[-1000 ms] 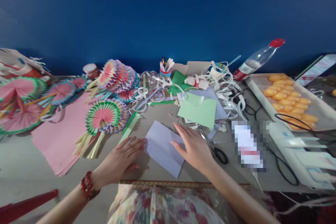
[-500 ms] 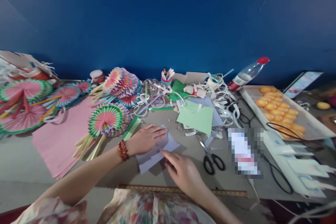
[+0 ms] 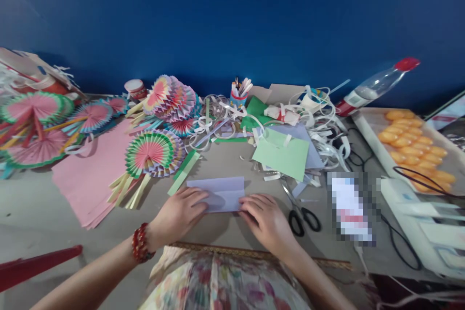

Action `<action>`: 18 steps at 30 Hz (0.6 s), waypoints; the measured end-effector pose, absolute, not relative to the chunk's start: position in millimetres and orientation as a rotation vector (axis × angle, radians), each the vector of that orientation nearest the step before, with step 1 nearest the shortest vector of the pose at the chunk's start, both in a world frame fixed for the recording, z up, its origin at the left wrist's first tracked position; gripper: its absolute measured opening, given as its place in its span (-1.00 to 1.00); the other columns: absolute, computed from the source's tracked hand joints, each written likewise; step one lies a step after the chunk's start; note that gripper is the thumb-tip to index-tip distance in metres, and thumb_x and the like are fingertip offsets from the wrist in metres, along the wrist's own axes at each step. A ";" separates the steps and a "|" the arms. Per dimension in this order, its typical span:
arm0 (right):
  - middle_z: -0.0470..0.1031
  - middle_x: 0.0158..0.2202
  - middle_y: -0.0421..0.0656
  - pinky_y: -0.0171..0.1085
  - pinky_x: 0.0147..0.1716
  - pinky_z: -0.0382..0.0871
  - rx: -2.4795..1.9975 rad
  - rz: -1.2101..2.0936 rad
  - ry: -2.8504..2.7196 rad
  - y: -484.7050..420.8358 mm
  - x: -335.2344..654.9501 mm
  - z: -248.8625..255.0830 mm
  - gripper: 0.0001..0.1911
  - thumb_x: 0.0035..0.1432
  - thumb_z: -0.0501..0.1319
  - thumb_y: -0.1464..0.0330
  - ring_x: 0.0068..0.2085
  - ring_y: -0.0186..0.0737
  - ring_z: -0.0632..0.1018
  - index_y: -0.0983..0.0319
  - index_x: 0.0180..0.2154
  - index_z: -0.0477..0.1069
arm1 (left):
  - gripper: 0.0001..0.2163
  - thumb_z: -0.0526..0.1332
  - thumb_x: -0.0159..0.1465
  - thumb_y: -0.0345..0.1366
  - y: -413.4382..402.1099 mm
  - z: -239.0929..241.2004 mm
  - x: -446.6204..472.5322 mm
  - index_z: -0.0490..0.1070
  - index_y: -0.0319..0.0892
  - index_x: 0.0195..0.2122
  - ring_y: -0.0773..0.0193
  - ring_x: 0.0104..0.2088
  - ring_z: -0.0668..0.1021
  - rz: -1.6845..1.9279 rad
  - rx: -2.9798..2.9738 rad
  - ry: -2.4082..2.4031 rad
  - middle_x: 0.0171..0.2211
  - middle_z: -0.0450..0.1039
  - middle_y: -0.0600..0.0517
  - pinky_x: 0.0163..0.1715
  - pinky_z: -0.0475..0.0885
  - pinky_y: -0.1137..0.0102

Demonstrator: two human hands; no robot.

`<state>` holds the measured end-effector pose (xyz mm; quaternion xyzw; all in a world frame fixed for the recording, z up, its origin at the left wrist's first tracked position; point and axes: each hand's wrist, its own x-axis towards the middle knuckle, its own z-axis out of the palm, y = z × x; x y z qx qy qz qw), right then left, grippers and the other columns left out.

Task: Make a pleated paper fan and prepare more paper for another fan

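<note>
The lilac paper [image 3: 227, 194] lies on the surface [image 3: 225, 161] near its front edge, a crease running across it, set between left hand [image 3: 178, 217] and right hand [image 3: 268, 222], likely to keep it square and steady. Each hand's fingers are close together and bent at a side edge; whether they pinch or merely press is unclear. Scissors [image 3: 298, 207] lie beside the right hand, probably for easy reach
</note>
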<state>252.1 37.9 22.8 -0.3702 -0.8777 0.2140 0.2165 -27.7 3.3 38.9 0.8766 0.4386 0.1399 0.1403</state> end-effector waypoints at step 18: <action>0.52 -0.12 -0.09 -0.22 -0.24 0.41 -1.240 0.715 -2.262 67.6 252.3 13.2 -0.83 0.26 0.19 0.37 -0.21 -0.16 0.55 0.17 -0.40 0.30 | -0.83 0.13 0.39 -0.34 8.5 17.3 -20.9 0.39 -0.13 -0.03 0.15 -0.10 0.55 0.806 2.143 1.777 -0.06 0.48 -0.09 -0.07 0.49 0.24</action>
